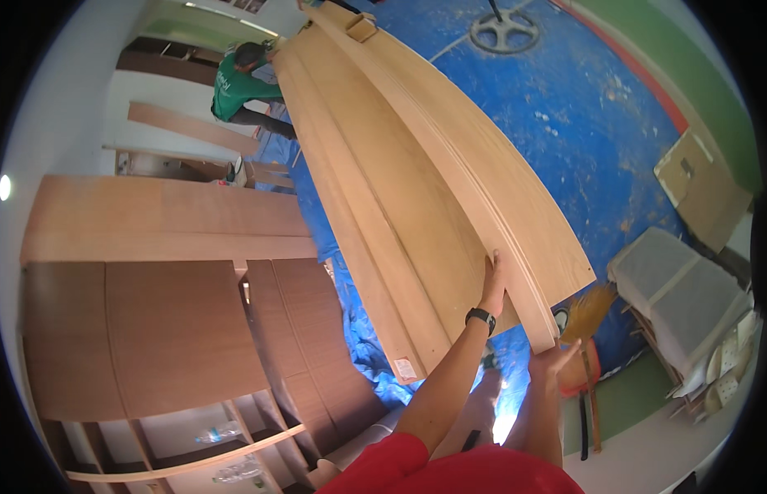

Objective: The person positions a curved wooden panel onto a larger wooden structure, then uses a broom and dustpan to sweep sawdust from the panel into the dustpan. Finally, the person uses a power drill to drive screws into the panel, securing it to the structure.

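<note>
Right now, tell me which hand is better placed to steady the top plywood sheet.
Probably the left hand: it lies flat against the face of the plywood sheets, near their lower end. The right hand sits under the bottom corner, bearing the edge.

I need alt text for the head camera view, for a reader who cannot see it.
A person's left hand presses flat on long plywood sheets, while the right hand supports their near end from below. Blue tarpaulin covers the floor; wooden cabinets stand left.

You face smooth, matt plywood sheets [416,189] at centre frame, over a crinkled, glossy blue plastic tarpaulin [581,115] at upper right.
</note>
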`<state>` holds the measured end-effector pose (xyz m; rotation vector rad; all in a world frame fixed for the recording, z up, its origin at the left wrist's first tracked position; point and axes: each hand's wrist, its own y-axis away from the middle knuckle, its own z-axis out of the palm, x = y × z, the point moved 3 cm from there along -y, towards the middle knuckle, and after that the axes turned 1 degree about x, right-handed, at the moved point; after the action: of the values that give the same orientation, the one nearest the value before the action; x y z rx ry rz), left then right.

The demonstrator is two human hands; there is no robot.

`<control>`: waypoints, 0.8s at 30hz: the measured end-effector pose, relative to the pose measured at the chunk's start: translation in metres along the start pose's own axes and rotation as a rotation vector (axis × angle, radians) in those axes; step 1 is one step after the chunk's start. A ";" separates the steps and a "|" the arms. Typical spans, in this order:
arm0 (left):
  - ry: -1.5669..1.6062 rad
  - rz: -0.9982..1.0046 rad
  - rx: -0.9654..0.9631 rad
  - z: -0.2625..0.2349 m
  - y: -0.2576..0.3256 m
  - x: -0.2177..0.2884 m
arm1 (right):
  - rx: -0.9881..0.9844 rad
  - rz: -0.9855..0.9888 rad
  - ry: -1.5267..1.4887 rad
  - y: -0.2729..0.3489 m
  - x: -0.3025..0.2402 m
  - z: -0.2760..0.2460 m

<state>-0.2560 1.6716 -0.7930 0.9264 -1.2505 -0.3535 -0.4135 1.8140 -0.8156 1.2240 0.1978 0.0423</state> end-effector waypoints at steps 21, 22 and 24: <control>-0.697 0.987 0.361 -0.414 0.318 -0.102 | -0.896 0.281 1.070 0.371 0.304 -0.066; -0.821 0.869 0.402 -0.467 0.286 -0.141 | -1.064 0.144 1.212 0.406 0.331 -0.065; 0.125 0.537 0.166 -0.503 0.283 -0.153 | -1.310 -0.296 1.402 0.428 0.354 -0.076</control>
<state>0.0863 2.1504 -0.6913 0.7025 -1.3701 0.2311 -0.0474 2.0796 -0.4840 -0.3371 1.3201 0.6665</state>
